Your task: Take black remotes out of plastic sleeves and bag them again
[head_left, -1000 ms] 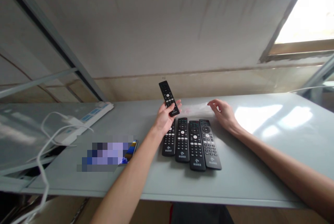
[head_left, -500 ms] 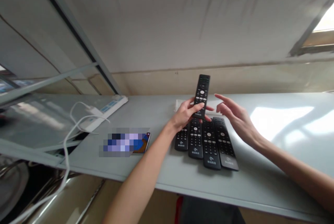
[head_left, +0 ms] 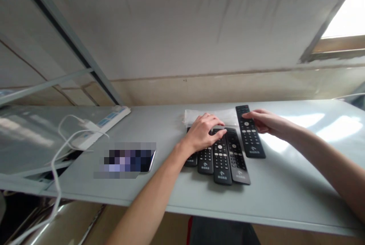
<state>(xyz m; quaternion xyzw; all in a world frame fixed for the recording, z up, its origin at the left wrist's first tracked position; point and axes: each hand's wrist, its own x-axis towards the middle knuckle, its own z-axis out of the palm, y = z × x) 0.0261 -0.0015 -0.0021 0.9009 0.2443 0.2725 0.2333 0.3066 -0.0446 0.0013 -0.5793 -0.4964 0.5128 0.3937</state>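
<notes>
My right hand (head_left: 265,121) grips a black remote control (head_left: 249,138) by its upper right side, thumb on the front. This remote is slightly tilted, to the right of a row of several similar black remotes (head_left: 222,167) lying side by side on the table. Over the upper ends of that row is my left hand (head_left: 203,132), its fingers curved and its thumb apart from them. The thumb tip is at the top of the two right-hand remotes; whether it presses on them I cannot tell. Behind the hand lies a clear plastic bag (head_left: 229,116).
A phone (head_left: 148,161), partly blurred out, lies on the grey table (head_left: 171,123) at the left. Beyond it are a white power strip (head_left: 114,117) and a white cable (head_left: 55,176) hanging over the front edge. The wall (head_left: 182,93) borders the table's back.
The remote that my left hand held up has passed to my right hand and is now lower, right of the row. My left hand has let go and come down over the row.
</notes>
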